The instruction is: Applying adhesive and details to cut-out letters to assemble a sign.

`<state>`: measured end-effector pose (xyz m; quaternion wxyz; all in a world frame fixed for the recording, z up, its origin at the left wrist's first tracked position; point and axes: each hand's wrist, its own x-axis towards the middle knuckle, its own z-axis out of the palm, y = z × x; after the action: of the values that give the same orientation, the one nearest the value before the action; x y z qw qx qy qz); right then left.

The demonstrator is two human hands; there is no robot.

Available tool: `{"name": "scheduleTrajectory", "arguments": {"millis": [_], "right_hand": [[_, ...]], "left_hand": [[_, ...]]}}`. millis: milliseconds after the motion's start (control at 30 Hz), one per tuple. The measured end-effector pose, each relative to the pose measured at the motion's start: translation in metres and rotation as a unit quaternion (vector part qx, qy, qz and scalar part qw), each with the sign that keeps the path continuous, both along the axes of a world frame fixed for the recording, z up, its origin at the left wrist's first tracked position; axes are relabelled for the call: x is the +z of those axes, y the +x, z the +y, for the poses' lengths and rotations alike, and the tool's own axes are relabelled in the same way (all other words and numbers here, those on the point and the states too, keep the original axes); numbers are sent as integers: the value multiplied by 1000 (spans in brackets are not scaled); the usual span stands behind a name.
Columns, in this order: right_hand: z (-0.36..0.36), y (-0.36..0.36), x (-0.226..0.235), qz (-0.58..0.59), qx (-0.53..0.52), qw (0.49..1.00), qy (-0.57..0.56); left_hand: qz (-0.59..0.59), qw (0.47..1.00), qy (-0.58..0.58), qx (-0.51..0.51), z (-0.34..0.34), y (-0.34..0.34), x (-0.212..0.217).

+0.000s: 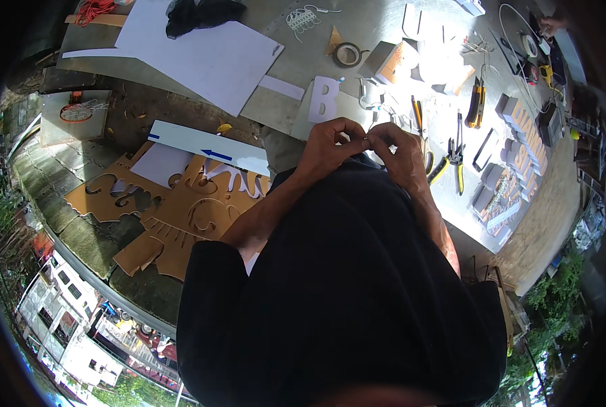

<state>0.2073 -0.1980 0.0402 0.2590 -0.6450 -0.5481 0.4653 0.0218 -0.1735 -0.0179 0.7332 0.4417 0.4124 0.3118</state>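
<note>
- Your left hand (330, 146) and your right hand (398, 149) meet just above your dark shirt, at the near edge of the table (296, 64).
- The grip of each hand is closed together, pinching one small thin piece (366, 138) between the fingertips; it is too small to tell what it is.
- This small piece is in the air between your two hands, not resting on the table.
- I see no box, tray or other container with things inside it.
- One white cut-out letter (324, 100) lies on the table just beyond your left hand.
- One roll of tape (347, 54) lies farther away, near the middle of the table.
- One pair of pliers with yellow handles (454, 159) lies to the right of your right hand, near the right edge of the table.
- One orange and black utility knife (477, 103) lies beyond the pliers.
- One large white sheet (208, 54) covers the far left part of the table, and one dark cloth (198, 13) lies on its far edge.
- One long white strip with a blue arrow (208, 146) lies off the left edge of the table, over brown cut-out boards (181, 210) on the ground; I cannot count these boards exactly.
- A row of block letters (520, 146) stands along the right edge of the table; their number is not clear.
</note>
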Motion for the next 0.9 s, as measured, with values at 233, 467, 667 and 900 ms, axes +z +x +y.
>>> {"name": "scheduleTrajectory", "arguments": {"millis": [233, 467, 667, 900], "right_hand": [[6, -2, -4, 8, 14, 1000, -16], [7, 4, -18, 95, -28, 992, -74], [9, 2, -19, 145, -49, 986, -72], [10, 6, -23, 107, -39, 993, -27]], "left_hand": [[-14, 999, 25, 46, -8, 1, -10], [-76, 994, 34, 73, -8, 9, -13], [-52, 992, 52, 101, -2, 9, -7], [82, 959, 254, 92, 5, 6, -2]]}}
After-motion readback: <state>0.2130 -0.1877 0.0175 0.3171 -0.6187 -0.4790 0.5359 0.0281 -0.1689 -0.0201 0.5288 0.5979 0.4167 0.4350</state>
